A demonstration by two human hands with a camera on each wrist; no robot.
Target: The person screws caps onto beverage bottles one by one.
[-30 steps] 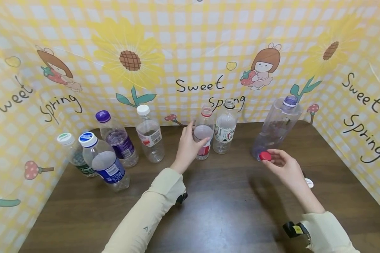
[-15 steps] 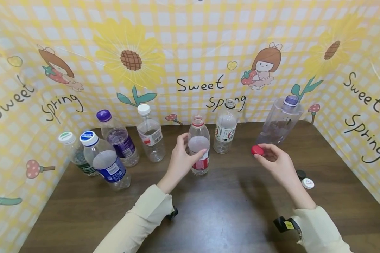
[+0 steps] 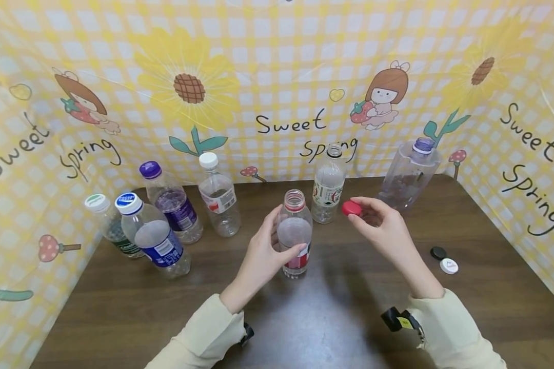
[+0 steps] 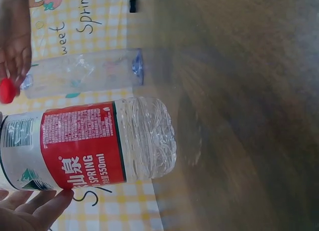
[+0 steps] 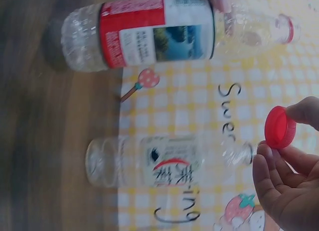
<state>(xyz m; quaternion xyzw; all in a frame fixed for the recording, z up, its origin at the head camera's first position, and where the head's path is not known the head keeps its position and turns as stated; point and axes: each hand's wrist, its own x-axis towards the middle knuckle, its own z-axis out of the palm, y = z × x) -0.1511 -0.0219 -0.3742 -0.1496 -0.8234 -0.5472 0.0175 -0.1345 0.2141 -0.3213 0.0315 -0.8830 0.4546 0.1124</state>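
Observation:
In the head view my left hand [image 3: 260,252] grips a clear plastic bottle [image 3: 294,231] with a red-and-white label, upright and without a cap. Its base looks slightly off the wooden table in the left wrist view. My right hand [image 3: 388,233] pinches a red bottle cap [image 3: 352,208] between thumb and fingertips, to the right of that bottle and apart from it. In the right wrist view the hollow side of the red cap [image 5: 280,127] shows. Behind the cap stands an uncapped clear bottle [image 3: 329,187] with a pale patterned label.
A large uncapped purplish bottle [image 3: 408,177] stands at the back right. A black cap [image 3: 438,253] and a white cap [image 3: 449,266] lie on the table [image 3: 332,318] at right. Several capped bottles, one with a purple cap [image 3: 150,169], stand at left. Checked cloth [image 3: 277,66] surrounds the table.
My left hand has brought the red-labelled bottle nearer, away from the patterned-label bottle. My right hand has moved left with the red cap, closing the gap to the bottle.

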